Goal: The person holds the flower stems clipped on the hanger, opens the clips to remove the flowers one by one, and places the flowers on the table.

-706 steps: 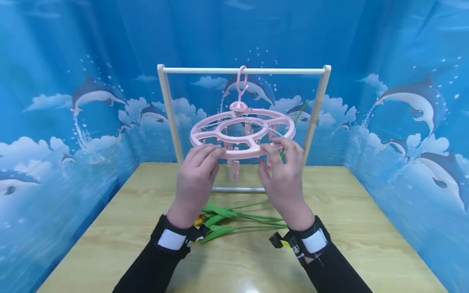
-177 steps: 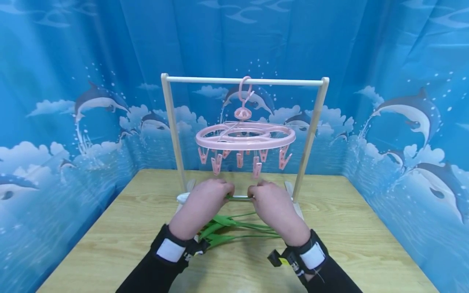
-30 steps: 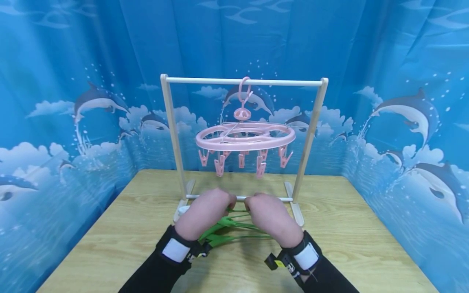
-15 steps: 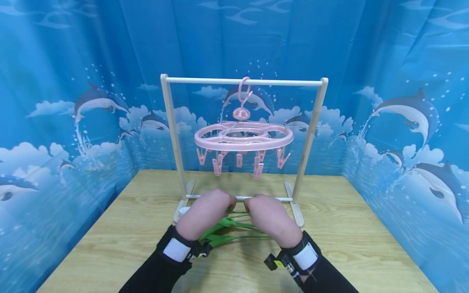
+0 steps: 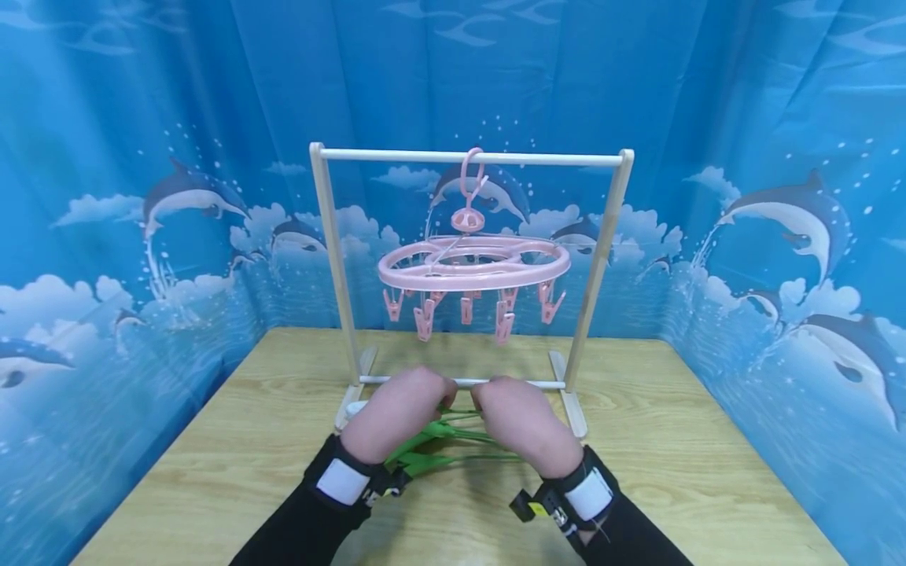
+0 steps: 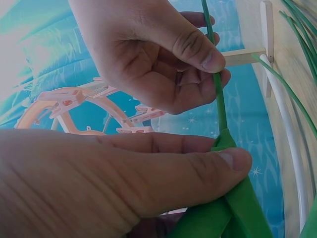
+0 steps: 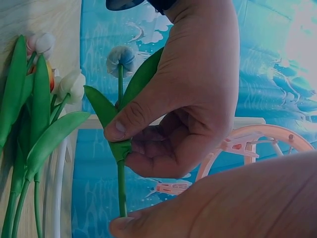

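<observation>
Both hands hold one artificial tulip with a pale bluish-white head (image 7: 121, 58) close over the table. My left hand (image 5: 396, 413) pinches it at the base of its green leaves (image 7: 100, 105), thumb on top. My right hand (image 5: 524, 420) pinches the bare stem (image 6: 221, 106) a little further along, between thumb and fingers. In the head view the backs of the hands hide most of the grip. Under and in front of the hands lie several more tulips (image 5: 425, 464); the right wrist view shows pink, orange and white heads (image 7: 73, 85) among them.
Behind the hands stands a wooden rack (image 5: 333, 251) with a white lower bar (image 5: 545, 385). From its top bar hangs a round pink clip hanger (image 5: 474, 279) with several dangling pegs (image 5: 503, 322). A dolphin-print curtain (image 5: 453, 71) encloses the wooden table (image 5: 694, 472).
Long before, both hands were at the hanger's rim; later they held the tulip higher, by the lower bar. They have since come down and nearer. Over the last second they barely move.
</observation>
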The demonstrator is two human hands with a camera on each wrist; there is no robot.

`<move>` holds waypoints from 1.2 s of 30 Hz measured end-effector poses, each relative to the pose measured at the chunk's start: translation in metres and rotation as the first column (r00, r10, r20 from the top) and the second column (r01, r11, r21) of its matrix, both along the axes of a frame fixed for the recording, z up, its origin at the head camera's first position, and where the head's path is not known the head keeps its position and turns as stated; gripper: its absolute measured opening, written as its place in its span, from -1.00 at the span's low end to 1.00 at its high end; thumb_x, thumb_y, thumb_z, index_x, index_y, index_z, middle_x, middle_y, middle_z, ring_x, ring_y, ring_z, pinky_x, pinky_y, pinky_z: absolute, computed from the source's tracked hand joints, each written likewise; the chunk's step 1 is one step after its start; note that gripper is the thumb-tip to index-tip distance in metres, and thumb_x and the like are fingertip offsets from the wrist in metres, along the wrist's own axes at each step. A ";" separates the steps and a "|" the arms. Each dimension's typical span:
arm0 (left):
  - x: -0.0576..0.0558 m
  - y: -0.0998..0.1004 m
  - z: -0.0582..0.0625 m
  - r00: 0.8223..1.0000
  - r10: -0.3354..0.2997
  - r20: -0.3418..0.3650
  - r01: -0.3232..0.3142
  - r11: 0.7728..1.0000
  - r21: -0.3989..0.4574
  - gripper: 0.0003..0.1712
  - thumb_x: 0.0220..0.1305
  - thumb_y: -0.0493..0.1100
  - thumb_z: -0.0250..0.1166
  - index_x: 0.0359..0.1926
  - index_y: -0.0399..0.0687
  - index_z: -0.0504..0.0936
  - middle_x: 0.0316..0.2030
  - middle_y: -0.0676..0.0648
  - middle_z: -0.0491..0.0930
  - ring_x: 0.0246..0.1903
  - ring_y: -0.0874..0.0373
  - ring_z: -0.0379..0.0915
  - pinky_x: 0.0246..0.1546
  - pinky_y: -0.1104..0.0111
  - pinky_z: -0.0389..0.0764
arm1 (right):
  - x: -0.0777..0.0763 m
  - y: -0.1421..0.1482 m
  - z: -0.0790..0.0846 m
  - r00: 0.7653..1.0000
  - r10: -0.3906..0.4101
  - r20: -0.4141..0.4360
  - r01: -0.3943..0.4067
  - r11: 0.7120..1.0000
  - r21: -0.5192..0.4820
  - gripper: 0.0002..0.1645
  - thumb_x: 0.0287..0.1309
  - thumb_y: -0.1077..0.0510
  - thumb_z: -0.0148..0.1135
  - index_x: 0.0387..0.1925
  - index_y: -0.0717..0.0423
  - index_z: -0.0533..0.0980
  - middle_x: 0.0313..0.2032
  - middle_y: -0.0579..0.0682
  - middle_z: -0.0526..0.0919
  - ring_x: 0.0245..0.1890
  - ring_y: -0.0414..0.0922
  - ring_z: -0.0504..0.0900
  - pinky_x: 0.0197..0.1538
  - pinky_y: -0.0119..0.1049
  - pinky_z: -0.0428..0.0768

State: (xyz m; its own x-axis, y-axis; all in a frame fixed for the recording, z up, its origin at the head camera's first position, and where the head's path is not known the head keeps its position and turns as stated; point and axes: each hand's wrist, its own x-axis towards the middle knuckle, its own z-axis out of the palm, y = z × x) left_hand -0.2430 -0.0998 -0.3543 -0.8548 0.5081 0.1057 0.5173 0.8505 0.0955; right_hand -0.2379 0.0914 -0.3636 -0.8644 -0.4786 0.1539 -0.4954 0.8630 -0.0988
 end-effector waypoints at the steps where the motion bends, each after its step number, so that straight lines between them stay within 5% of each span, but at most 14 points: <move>1: 0.000 0.000 0.000 1.000 -0.001 -0.002 0.001 1.000 -0.002 -0.90 0.40 -0.27 0.50 -0.26 0.05 0.81 -0.49 0.19 0.68 -0.50 0.36 0.46 -0.41 0.45 0.58 | 0.000 0.000 0.000 1.000 -0.001 0.004 0.001 1.000 -0.002 -0.83 0.45 0.29 0.31 -0.29 0.03 0.70 -0.50 -0.12 0.61 -0.53 -0.20 0.47 -0.50 -0.32 0.50; 36: -0.004 -0.002 -0.011 0.996 -0.078 -0.034 0.078 0.997 -0.005 -0.85 0.36 -0.30 0.50 -0.32 0.02 0.75 -0.50 0.18 0.66 -0.53 0.38 0.39 -0.46 0.49 0.51 | -0.003 0.002 -0.006 0.999 0.028 0.034 -0.028 1.000 0.011 -0.75 0.38 0.35 0.27 -0.40 0.00 0.64 -0.58 -0.17 0.55 -0.56 -0.21 0.46 -0.50 -0.33 0.48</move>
State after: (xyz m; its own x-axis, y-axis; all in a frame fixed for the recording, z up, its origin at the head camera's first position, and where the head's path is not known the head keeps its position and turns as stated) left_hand -0.2470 -0.1015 -0.3650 -0.8084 0.5736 0.1319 0.5851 0.8076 0.0741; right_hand -0.2413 0.0939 -0.3700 -0.8551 -0.5045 0.1193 -0.5162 0.8499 -0.1059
